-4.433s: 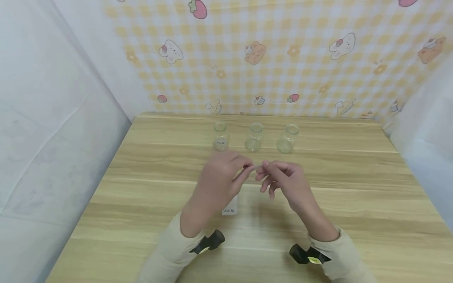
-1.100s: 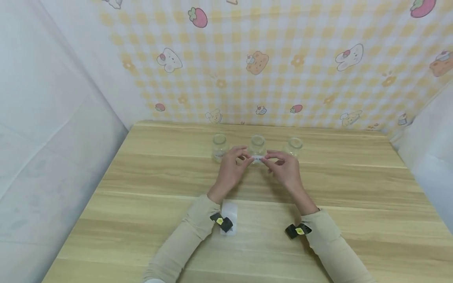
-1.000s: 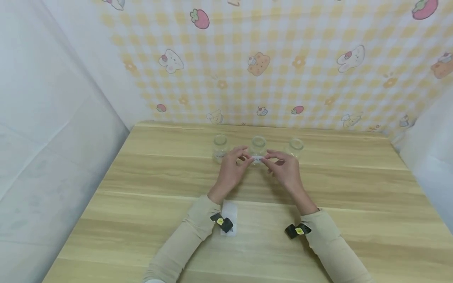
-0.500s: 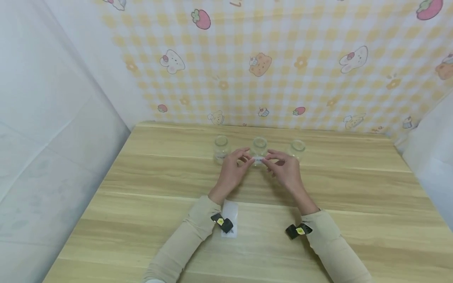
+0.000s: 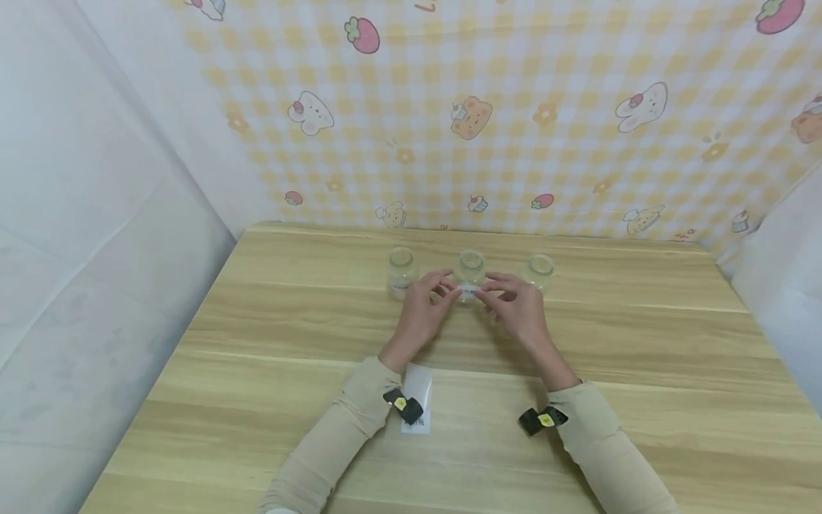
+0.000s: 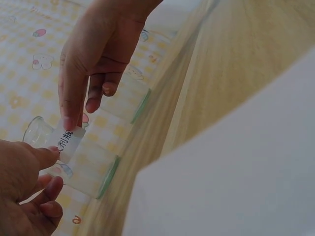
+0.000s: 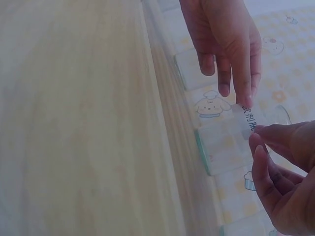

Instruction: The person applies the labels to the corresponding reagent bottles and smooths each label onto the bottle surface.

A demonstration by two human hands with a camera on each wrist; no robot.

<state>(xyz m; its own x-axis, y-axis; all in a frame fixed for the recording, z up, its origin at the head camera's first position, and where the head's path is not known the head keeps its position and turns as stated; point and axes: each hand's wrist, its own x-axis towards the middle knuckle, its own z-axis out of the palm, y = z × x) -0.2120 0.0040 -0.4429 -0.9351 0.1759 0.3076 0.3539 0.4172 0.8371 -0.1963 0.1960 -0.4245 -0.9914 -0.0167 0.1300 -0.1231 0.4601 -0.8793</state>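
A small white label (image 5: 467,291) with printed dark characters lies across the front of the middle glass jar (image 5: 472,264). My left hand (image 5: 422,308) pinches its left end between thumb and forefinger, and my right hand (image 5: 519,311) has the other end the same way. Up close in the left wrist view, the printed label (image 6: 68,142) spans the fingertips of both hands against the jar wall. The right wrist view shows the label (image 7: 248,118) over the jar's side, its ends covered by fingertips. The jar stands upright without a lid.
Left of the middle jar stands a second glass jar (image 5: 402,264) bearing a similar label. A third jar (image 5: 541,268) is on the right, partly behind my right hand. A white printed label sheet (image 5: 419,382) lies on the wooden table (image 5: 616,343) beside my left wrist.
Earlier both hands held a small strip above the table, short of the jars. They have since moved forward to the middle jar with the label. Over the last second they hardly move.
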